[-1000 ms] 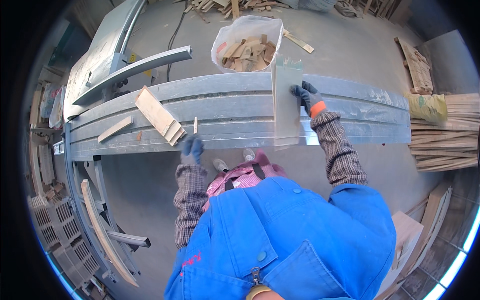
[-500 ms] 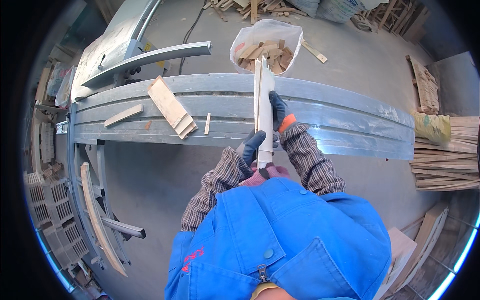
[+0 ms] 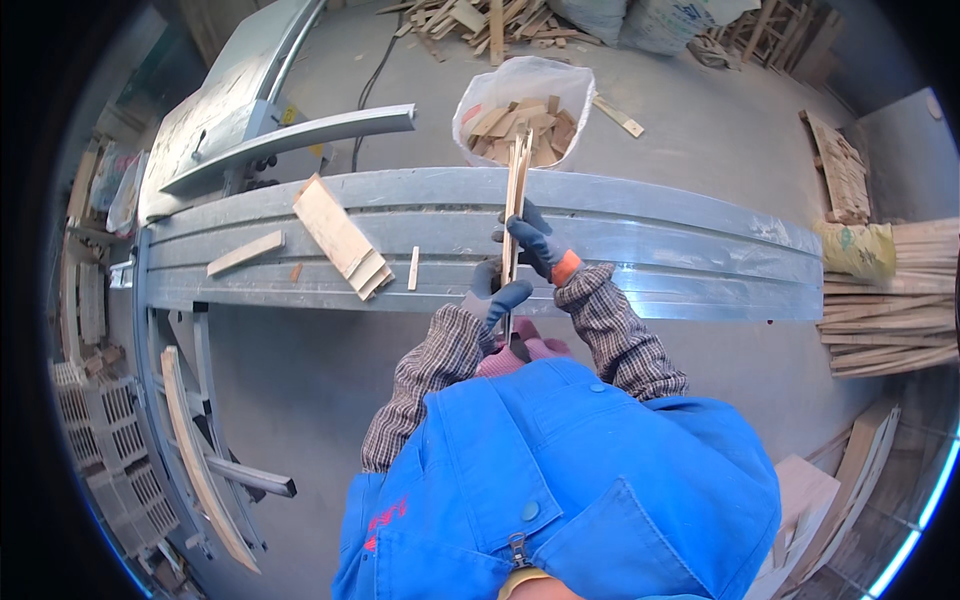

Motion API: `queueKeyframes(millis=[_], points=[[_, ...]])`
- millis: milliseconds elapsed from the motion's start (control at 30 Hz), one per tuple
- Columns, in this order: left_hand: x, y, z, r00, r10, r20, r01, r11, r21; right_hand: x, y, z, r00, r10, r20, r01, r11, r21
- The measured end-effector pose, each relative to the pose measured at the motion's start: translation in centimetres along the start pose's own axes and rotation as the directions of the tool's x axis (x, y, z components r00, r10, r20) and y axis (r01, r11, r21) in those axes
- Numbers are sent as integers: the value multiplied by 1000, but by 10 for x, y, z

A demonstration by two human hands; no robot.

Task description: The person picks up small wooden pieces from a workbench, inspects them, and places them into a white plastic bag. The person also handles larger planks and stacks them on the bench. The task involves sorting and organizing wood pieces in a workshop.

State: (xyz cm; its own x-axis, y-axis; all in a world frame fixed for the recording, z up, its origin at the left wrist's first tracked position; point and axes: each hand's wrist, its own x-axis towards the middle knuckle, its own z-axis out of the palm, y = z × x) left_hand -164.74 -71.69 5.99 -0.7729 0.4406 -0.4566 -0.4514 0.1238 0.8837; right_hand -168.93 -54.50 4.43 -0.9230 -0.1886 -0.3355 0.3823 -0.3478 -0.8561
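Observation:
Edge-on above the metal sliding table (image 3: pixel 680 235), a thin stack of wooden boards (image 3: pixel 517 190) points away from me. My left hand (image 3: pixel 496 295), in a grey-blue glove, is closed on its near end. Farther along, my right hand (image 3: pixel 535 238), gloved in dark grey-blue with an orange cuff, grips the stack from the right. A few stacked wood pieces (image 3: pixel 340 235) lie on the table to the left, beside a narrow wood strip (image 3: pixel 246 253) and a small thin stick (image 3: pixel 414 268).
Past the table stands a white sack (image 3: pixel 582 90) full of wood offcuts. A metal fence bar (image 3: pixel 290 145) crosses the machine at the upper left. Long wood slats (image 3: pixel 890 300) are piled at the right. A wood scrap heap (image 3: pixel 480 25) lies at the far side.
My hands have turned the stack from showing its broad pale face to standing nearly edge-on. My right hand has shifted slightly left and nearer. The pieces on the table stay put.

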Motion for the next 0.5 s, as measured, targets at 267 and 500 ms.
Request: queueKeyframes(millis=[267, 500], points=[[17, -9, 13, 998, -59, 27, 57, 995, 77, -2, 15, -22, 991, -97, -90, 100, 995, 26], [25, -24, 12, 977, -180, 112, 173, 983, 69, 1, 31, -28, 955, -106, -276, 37, 969, -245]])
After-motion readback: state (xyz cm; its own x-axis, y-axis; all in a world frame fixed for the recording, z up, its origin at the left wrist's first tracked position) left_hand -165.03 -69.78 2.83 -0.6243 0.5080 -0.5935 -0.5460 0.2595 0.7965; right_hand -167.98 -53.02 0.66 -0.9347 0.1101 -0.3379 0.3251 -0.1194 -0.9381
